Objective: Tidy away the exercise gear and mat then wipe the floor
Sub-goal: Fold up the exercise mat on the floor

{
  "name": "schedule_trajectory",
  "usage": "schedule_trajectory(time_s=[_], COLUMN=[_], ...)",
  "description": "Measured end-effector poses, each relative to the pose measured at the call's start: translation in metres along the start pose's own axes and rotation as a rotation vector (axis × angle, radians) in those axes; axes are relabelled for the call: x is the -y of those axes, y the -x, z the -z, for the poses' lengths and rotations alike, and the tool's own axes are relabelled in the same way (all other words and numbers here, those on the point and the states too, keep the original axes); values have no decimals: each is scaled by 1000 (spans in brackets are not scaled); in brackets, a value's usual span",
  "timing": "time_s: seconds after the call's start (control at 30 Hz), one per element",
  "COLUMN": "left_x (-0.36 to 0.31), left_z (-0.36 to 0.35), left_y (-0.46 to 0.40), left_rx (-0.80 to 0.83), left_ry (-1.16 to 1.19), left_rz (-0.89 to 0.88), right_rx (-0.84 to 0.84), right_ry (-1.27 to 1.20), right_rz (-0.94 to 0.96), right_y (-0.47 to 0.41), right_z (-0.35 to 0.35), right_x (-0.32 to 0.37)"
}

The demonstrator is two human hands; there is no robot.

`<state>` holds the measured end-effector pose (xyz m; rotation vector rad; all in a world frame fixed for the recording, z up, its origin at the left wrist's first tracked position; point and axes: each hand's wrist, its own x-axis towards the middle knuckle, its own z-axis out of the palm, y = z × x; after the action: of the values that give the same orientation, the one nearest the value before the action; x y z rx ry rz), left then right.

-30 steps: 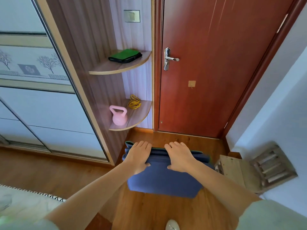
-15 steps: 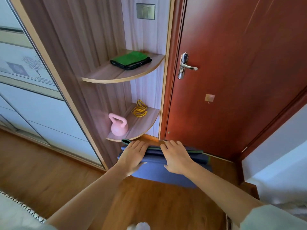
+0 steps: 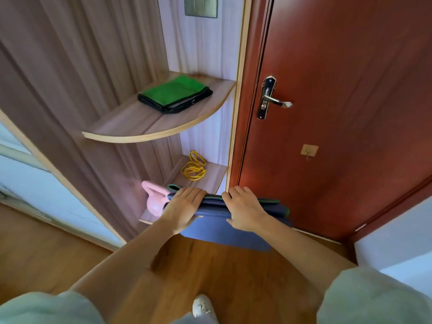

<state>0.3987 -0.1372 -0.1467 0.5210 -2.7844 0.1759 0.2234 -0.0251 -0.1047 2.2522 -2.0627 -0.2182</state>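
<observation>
A folded blue mat (image 3: 222, 228) with a green edge is held up in the air in front of the lower corner shelf (image 3: 210, 178). My left hand (image 3: 184, 206) grips its left part, fingers over the top fold. My right hand (image 3: 243, 209) grips the middle of the top fold. A pink kettlebell (image 3: 154, 199) stands on the lower shelf, partly hidden behind the mat and my left hand. A yellow coiled band (image 3: 194, 169) lies at the back of that shelf. A green and black folded cloth (image 3: 175, 94) lies on the upper shelf (image 3: 131, 129).
A red-brown door (image 3: 339, 113) with a metal handle (image 3: 273, 99) is closed on the right. A wardrobe with pale sliding panels (image 3: 28, 178) stands on the left. The floor (image 3: 210, 265) is wood. My white shoe (image 3: 203, 307) shows at the bottom.
Both hands have lifted the folded mat up and forward to the height of the lower shelf. I have moved closer to the shelves, and the mat now covers part of the kettlebell.
</observation>
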Motion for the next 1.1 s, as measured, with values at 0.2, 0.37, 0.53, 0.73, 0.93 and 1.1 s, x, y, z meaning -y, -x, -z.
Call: schedule_trajectory(time_s=[0.2, 0.37, 0.53, 0.73, 0.93, 1.1], left_x=[55, 74, 94, 120, 149, 166], left_z=[-27, -53, -70, -88, -108, -140], left_y=[-48, -62, -83, -118, -137, -118], left_rx=[8, 20, -18, -122, -24, 1], left_ry=[8, 99, 123, 135, 191, 221], left_rz=[81, 208, 302, 434, 622, 838], right_rx=[-40, -100, -134, -178, -215, -287], right_ry=[93, 17, -11, -25, -44, -23], right_rz=[12, -22, -15, 21, 51, 91], right_y=[-73, -112, -147, -192, -238, -260], right_z=[-4, -24, -39, -48, -65, -95], right_x=[-35, -45, -63, -88, -94, -59])
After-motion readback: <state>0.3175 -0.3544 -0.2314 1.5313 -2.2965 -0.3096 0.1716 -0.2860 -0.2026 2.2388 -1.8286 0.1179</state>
